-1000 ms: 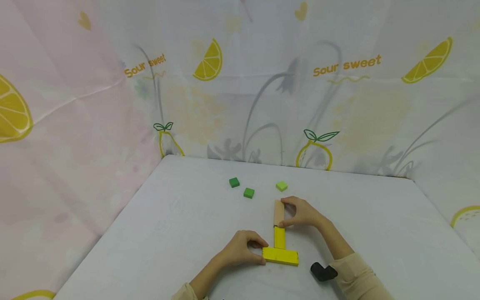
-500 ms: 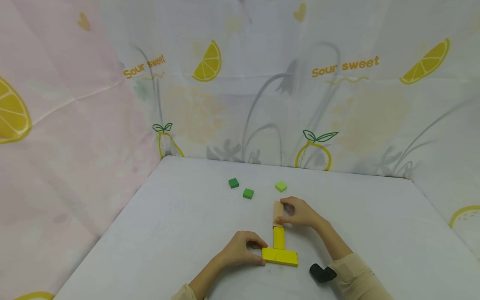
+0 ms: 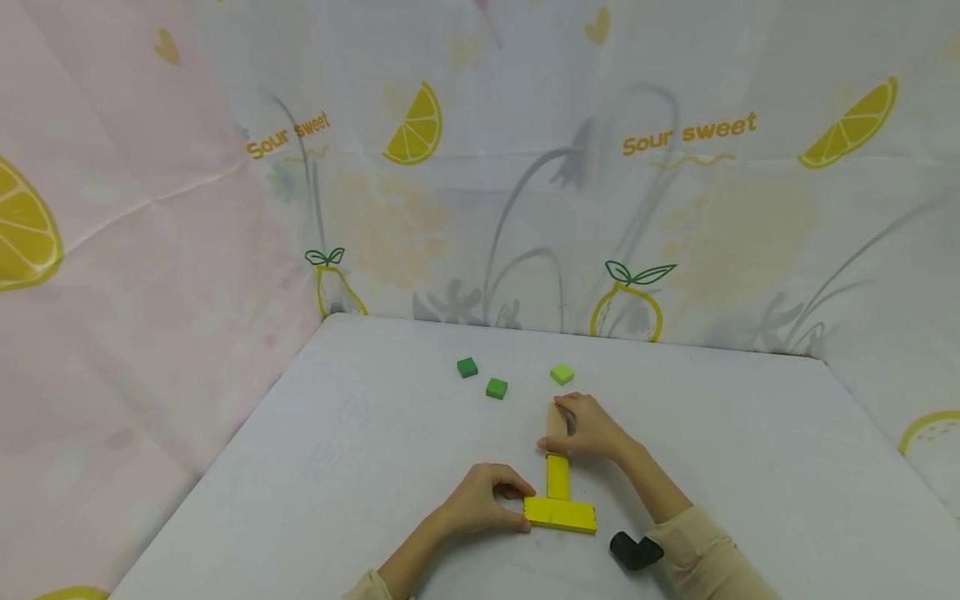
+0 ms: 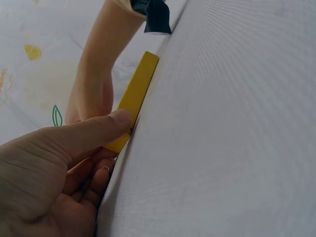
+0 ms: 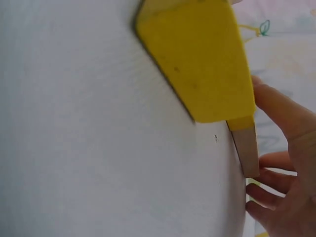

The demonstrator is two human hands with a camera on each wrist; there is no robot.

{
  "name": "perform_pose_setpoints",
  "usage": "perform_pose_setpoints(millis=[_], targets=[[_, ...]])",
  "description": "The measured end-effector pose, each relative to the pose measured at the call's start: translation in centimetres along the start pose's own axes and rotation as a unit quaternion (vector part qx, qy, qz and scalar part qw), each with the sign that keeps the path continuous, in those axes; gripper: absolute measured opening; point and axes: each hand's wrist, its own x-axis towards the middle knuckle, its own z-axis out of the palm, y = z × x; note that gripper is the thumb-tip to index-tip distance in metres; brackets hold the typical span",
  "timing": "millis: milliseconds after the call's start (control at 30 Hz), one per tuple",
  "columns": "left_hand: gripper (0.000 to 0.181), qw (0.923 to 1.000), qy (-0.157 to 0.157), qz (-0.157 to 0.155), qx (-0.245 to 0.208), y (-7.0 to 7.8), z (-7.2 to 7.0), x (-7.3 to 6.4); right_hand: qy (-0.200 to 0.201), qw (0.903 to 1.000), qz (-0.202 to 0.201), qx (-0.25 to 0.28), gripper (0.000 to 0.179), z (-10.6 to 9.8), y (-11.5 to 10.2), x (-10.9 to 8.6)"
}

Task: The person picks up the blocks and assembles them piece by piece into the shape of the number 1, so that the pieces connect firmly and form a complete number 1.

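Head view: the long yellow block (image 3: 559, 515) lay crosswise, low and right of centre in the frame. The short yellow block (image 3: 558, 477) met its upper edge, and the pale wooden block (image 3: 556, 425) continued this line upward, partly covered by fingers. From my distant seat, I judged these three as already arranged, making a T upside down, with only the wooden piece under adjustment.

The left hand (image 3: 480, 500) pinched the left end of the long block; the left wrist view confirmed this grasp, with the thumb pressed on it. The right hand (image 3: 592, 429) grasped the wooden block, its thumb crossing the near end and the other fingertips at the far end.

Above, the dark green block (image 3: 467, 367), the mid-green block (image 3: 497, 388) and the light green block (image 3: 562, 374) lay apart on the white table (image 3: 375, 467), not joined to the row. I supposed that these were perhaps what was left.
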Motion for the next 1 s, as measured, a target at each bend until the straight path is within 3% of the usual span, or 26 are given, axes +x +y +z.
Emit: perform_pose_setpoints(millis=[233,1000], targets=[[0.03,1.0,0.0,-0.004,0.006,0.11,-0.01,-0.04,-0.003,1.0,0.005,0.002,0.088,0.12,-0.08,-0.15],[0.03,1.0,0.002,-0.008,0.004,0.04,0.0,0.03,0.004,0.9997,-0.021,0.009,0.083,0.14,0.89,-0.26]])
